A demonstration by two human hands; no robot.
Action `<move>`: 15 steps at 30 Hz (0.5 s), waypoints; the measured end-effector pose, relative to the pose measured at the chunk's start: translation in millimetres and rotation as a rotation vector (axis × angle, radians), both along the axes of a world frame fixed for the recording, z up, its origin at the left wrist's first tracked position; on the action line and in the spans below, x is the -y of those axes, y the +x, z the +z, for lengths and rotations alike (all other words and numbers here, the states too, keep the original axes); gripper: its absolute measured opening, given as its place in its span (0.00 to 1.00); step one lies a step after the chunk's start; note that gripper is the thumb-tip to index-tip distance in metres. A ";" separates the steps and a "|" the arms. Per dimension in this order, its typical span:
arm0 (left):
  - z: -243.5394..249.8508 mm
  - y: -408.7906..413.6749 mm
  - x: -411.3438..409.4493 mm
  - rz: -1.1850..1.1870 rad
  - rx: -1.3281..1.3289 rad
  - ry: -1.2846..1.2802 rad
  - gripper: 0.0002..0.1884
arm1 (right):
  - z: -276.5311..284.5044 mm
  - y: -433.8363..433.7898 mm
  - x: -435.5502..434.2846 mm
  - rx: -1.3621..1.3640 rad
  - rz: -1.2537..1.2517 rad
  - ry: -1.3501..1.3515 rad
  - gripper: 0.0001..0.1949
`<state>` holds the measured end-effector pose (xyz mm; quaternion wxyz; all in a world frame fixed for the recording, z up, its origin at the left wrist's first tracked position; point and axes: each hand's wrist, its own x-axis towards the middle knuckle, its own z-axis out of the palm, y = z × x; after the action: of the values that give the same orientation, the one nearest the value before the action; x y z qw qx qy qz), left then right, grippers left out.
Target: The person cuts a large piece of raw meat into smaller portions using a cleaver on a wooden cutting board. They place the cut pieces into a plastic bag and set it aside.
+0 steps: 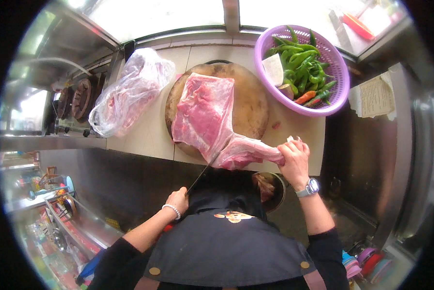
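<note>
A large piece of raw meat [206,112] with a leg lies across a round wooden chopping block [251,98]. My right hand [295,156] grips the thin end of the leg [255,146], which juts past the block's lower right edge. In my left hand [178,201] is the handle of a knife [199,177], mostly hidden by the fingers. The blade slants up to the right, its far end at the crease where the leg joins the broad slab. How deep the blade sits in the meat cannot be made out.
A clear plastic bag [131,94] of meat rests on the tiled counter [155,143] left of the block. At the back right stands a purple basket [338,103] with green peppers [300,59]. Below the counter edge is a round container [283,197] holding some meat.
</note>
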<state>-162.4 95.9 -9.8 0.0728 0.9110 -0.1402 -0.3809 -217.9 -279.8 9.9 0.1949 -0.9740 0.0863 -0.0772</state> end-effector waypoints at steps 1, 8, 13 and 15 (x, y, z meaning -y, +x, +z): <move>3.5 -1.7 -7.5 -0.005 -0.005 0.010 0.06 | 0.2 -6.1 -2.2 -0.027 -0.002 0.012 0.15; 27.3 3.8 2.2 0.023 0.175 -0.288 0.04 | -13.0 -6.2 -16.0 -0.049 -0.010 0.049 0.17; -3.0 33.7 63.7 0.078 0.156 -0.377 0.08 | -2.4 -1.7 -16.2 -0.072 0.003 0.010 0.17; -7.9 41.5 77.9 0.008 0.135 -0.275 0.09 | -1.4 -3.7 -17.8 -0.060 0.015 -0.001 0.16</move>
<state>-120.9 17.9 -17.7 0.1890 0.9165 -0.1919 -0.2958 -221.6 -262.1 8.5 0.1924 -0.9765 0.0849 -0.0467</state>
